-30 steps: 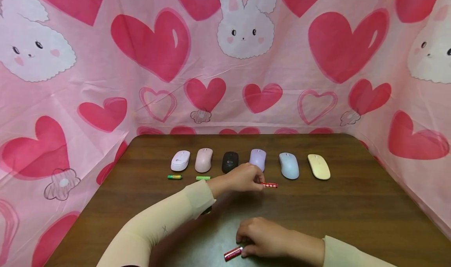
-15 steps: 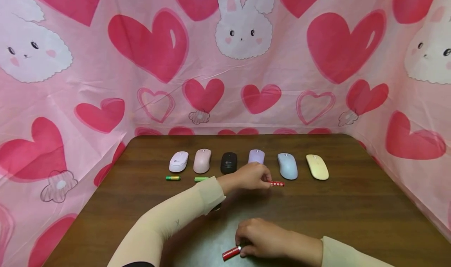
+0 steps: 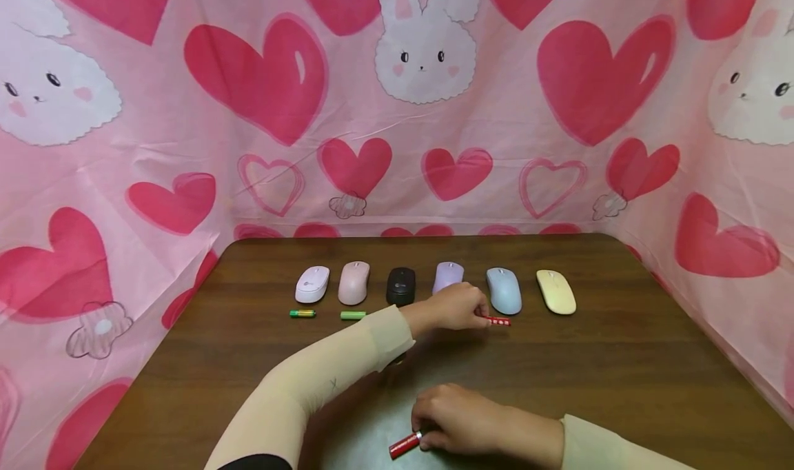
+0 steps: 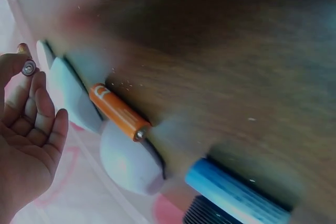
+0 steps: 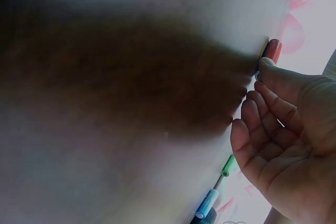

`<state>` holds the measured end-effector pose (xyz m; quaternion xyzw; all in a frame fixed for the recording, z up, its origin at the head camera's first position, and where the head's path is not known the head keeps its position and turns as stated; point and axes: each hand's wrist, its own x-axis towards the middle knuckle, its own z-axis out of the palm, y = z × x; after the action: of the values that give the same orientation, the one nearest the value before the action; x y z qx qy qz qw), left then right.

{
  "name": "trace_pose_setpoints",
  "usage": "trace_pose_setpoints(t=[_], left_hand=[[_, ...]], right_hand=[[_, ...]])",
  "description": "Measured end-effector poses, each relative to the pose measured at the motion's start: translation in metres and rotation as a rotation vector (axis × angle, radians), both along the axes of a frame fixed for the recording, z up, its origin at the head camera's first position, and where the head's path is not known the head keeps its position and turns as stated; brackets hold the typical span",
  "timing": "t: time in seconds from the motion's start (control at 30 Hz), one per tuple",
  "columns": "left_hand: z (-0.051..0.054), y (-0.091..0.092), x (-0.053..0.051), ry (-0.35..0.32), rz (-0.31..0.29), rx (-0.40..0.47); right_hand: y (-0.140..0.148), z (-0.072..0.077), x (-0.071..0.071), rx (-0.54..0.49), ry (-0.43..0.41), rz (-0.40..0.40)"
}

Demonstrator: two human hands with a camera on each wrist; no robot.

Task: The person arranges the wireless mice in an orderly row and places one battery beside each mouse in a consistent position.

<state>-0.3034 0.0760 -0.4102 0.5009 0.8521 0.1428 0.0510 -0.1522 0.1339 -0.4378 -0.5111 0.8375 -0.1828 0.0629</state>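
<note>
In front of the blue mouse (image 3: 504, 291), my left hand (image 3: 455, 307) pinches a red patterned battery (image 3: 500, 322) between thumb and index finger. The left wrist view has this battery (image 4: 29, 67) end-on in the fingertips, the other fingers of that hand (image 4: 31, 135) loosely bent. Nearer the front of the table, my right hand (image 3: 459, 418) holds one end of another red battery (image 3: 404, 446) between thumb and finger. An orange battery (image 4: 119, 111) lies by the purple mouse (image 4: 128, 158); a blue battery (image 4: 236, 192) lies near the black mouse (image 4: 202, 213).
Several mice stand in a row at the back: white (image 3: 312, 284), pink (image 3: 353, 283), black (image 3: 401, 286), purple (image 3: 448, 276), blue and yellow (image 3: 555, 291). A green-and-gold battery (image 3: 302, 313) and a light green battery (image 3: 353, 315) lie before the two leftmost. A pink curtain (image 3: 347, 111) surrounds the table.
My left hand has moved right with its red battery, from before the purple mouse to before the blue one. My right hand and its battery stay nearly still.
</note>
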Motion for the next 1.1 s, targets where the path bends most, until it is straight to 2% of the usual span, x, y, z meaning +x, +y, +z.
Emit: trace_pose_setpoints(t=[0.2, 0.37, 0.8, 1.1], left_hand=[[-0.003, 0.015, 0.000, 0.039, -0.032, -0.046], [-0.005, 0.023, -0.001, 0.043, -0.033, -0.040], [-0.010, 0.035, -0.001, 0.020, 0.037, -0.102], [-0.013, 0.039, -0.002, 0.051, 0.071, -0.135]], right_hand=[[-0.001, 0.001, 0.000, 0.012, -0.006, 0.000], [-0.002, 0.003, 0.000, 0.008, -0.023, 0.006], [-0.003, 0.002, 0.000, 0.013, 0.001, 0.002], [-0.003, 0.001, -0.001, 0.011, 0.012, 0.003]])
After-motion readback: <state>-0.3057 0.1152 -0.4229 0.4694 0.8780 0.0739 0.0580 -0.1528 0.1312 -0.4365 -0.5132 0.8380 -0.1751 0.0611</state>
